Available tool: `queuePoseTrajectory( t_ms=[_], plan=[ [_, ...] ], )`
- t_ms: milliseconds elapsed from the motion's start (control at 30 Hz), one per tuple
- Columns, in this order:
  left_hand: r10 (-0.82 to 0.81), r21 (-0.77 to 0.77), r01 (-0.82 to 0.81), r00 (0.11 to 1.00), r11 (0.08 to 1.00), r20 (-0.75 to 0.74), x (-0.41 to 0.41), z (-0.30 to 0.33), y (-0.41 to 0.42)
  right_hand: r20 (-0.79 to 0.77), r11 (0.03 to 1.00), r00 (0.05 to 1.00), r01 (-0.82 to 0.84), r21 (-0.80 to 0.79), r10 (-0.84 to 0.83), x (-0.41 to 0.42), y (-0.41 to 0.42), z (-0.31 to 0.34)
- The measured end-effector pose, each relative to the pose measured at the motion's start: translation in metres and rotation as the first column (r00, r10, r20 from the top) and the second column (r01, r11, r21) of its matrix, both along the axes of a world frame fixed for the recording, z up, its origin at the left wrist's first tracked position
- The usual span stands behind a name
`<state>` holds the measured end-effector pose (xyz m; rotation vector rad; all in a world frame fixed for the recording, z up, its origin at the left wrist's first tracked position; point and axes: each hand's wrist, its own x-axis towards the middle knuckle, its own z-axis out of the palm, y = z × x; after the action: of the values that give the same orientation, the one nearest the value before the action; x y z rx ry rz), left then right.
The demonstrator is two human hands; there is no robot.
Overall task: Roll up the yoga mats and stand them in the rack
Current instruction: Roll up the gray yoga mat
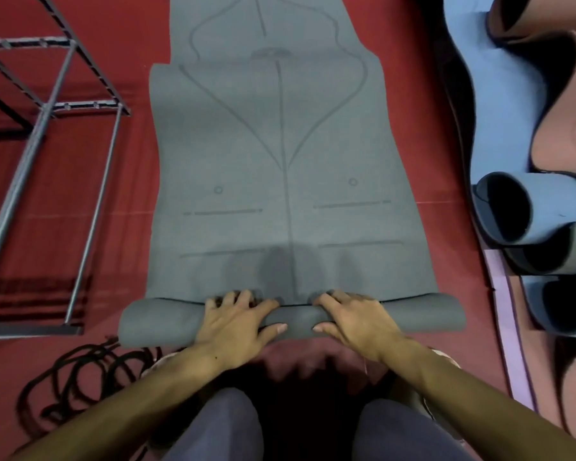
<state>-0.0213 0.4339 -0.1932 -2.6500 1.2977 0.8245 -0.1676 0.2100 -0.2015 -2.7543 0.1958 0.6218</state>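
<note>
- Grey yoga mat [280, 168] is laid flat on red floor [64, 207]; alignment lines are printed on it.
- Near end is rolled into a short roll [167, 319] lying across the mat.
- Left hand [236, 322] and right hand [353, 319] are curled over the roll near its middle, thumbs on the near side.
- Metal rack [47, 111] is seen on the left, apart from the mat.
- Black cord [80, 374] is coiled at lower left.
- Blue mats [502, 207], loosely curled, are lying on the right.
</note>
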Motion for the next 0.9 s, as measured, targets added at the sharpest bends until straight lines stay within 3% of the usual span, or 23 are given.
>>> queuePoseTrajectory(
  t_ms=[167, 333, 533, 800, 900],
  plan=[
    [-0.011, -0.011, 0.01, 0.999, 1.0, -0.046, -0.002, -0.014, 0.013, -0.1, 0.998, 0.993, -0.063, 0.026, 0.065, 0.002, 0.002, 0.003],
    [0.017, -0.051, -0.021, 0.997, 0.998, -0.081, 0.004, -0.026, 0.013, -0.097, 0.97, 0.995, 0.036, 0.239, -0.013, -0.006, -0.012, 0.007],
    [-0.004, -0.054, -0.003, 0.993, 0.999, -0.118, 0.01, -0.017, 0.01, -0.004, 0.997, 0.998, 0.065, -0.036, -0.065, -0.036, -0.038, 0.008],
    [-0.02, -0.067, 0.005, 0.973, 0.998, -0.23, 0.022, -0.013, 0.013, -0.145, 0.991, 0.986, 0.095, 0.092, -0.081, -0.02, -0.052, -0.004],
    [0.038, -0.102, -0.062, 0.974, 0.993, -0.225, 0.019, -0.016, 0.012, -0.105, 0.961, 0.98, 0.186, 0.206, -0.167, -0.027, -0.056, -0.012]
  ],
)
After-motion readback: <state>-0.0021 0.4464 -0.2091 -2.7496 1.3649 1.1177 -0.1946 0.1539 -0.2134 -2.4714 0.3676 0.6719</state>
